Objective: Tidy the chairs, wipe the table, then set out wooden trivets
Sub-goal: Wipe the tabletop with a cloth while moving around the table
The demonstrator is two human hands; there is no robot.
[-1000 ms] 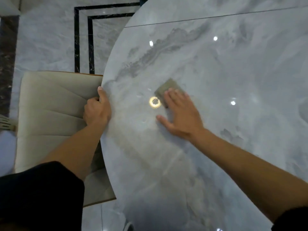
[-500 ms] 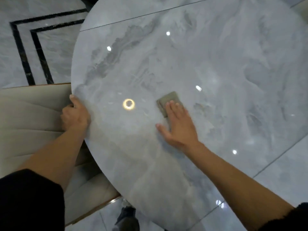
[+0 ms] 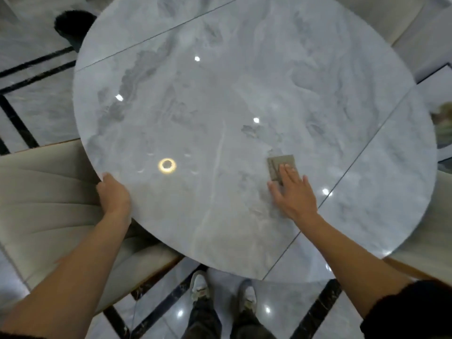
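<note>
The cloth (image 3: 278,166) lies on the table (image 3: 220,94) under the right hand (image 3: 293,194), which presses it with straight, spread fingers. Well apart to its left, the left hand (image 3: 113,195) grips the table's rim, a chair (image 3: 44,192) tucked in just beside it. Wiping looks under way; no trivets show, so setting them out is still to do.

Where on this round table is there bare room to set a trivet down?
Bare: the far half of the table beyond the cloth, and the near middle between the left hand gripping the rim and the right hand. Taken: where the right hand presses the cloth.
</note>
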